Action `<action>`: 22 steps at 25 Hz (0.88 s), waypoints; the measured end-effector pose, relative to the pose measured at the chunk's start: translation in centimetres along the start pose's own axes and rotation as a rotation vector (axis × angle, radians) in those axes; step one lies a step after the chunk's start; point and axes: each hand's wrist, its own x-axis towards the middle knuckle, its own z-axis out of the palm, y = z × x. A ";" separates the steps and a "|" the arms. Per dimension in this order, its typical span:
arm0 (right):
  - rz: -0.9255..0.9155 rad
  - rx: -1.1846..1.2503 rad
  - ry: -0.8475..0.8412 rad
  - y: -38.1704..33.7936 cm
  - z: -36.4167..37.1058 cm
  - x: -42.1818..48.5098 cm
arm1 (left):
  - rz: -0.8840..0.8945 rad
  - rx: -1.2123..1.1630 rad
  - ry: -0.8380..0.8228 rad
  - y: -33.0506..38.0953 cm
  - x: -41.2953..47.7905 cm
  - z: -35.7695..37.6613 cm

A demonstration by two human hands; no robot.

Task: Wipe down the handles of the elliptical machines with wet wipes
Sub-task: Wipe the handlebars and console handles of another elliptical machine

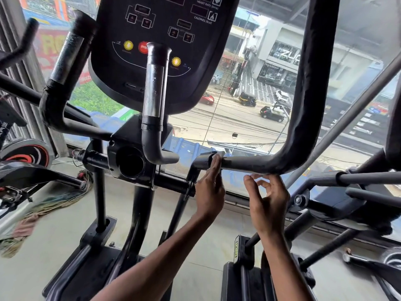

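1. At the far left stands an exercise bike point(23, 153) with a red and black wheel. Some crumpled cloth point(26, 224) lies on the floor just beside it.
2. The left fixed handle point(65, 72) of the elliptical machine rises black and bent, left of the console point(160, 40).
3. The console is dark, with two yellow buttons and one red button. In front of it stands the centre handle point(155, 94), upright, with a shiny metal part in the middle.
4. Under the console there is a round cup holder point(130, 164) in the black housing.
5. The left hand point(209, 190) reaches up from below. Its fingers are straight and close together, and they press a white wet wipe point(219, 154) against the horizontal part of the moving handle point(260, 165). Only a small corner of the wipe shows above the fingertips.
6. The right hand point(269, 200) is just beside the left one, under the bend of the same handle. Its fingers are half bent and a little apart; the tips touch the underside of the bar, and the hand holds nothing.
7. From the bend the handle goes up steeply to the top edge of the picture.
8. Behind it is a large window point(249, 109), with a street and cars below.
9. At the right, parts of another machine point(358, 192) show.
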 end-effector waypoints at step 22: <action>-0.001 0.022 -0.072 0.9 -0.7 -0.2 | -0.027 -0.124 0.108 1.7 -1.2 0.7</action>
